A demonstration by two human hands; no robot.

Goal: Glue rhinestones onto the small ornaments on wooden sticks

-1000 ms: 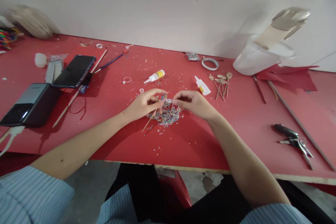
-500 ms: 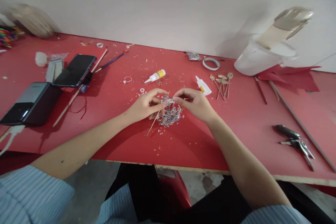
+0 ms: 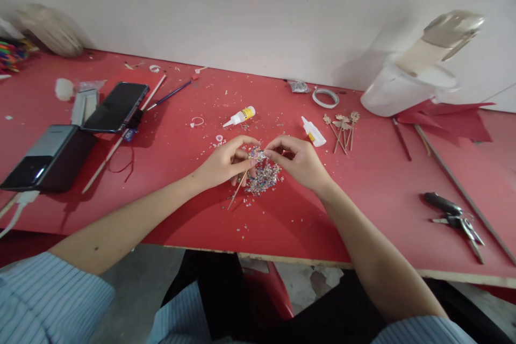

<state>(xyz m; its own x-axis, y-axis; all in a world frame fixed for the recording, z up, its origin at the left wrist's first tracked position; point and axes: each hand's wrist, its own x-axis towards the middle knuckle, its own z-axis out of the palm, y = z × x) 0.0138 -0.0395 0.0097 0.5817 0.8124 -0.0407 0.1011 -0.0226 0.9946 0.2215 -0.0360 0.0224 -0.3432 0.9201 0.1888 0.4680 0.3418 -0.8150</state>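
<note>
My left hand [image 3: 231, 162] is closed around a thin wooden stick [image 3: 237, 191], whose lower end slants down toward the table. At the stick's upper end, between my hands, is a small piece covered in glittery flakes [image 3: 257, 153]. My right hand [image 3: 293, 157] has its thumb and forefinger pinched at the edge of that piece; whether a loose flake is between the fingertips I cannot tell. Beneath both hands lies a pile of shiny multicoloured flakes [image 3: 264, 178]. Beyond the hands are a glue bottle with a yellow label [image 3: 242, 116] and a second glue bottle [image 3: 313, 132].
Several sticks with cut-out tops [image 3: 342, 128] lie right of the glue, near a tape roll [image 3: 325, 98]. A white bucket [image 3: 387, 91] stands at the back right, keys [image 3: 461, 224] at the front right. Leftward are a phone [image 3: 116, 107], a power bank [image 3: 48, 158] and a paintbrush [image 3: 171, 94].
My hands stay at the glittery piece with only slight finger movement. The stick has shifted slightly to the right, along with a small shift of the whole view.
</note>
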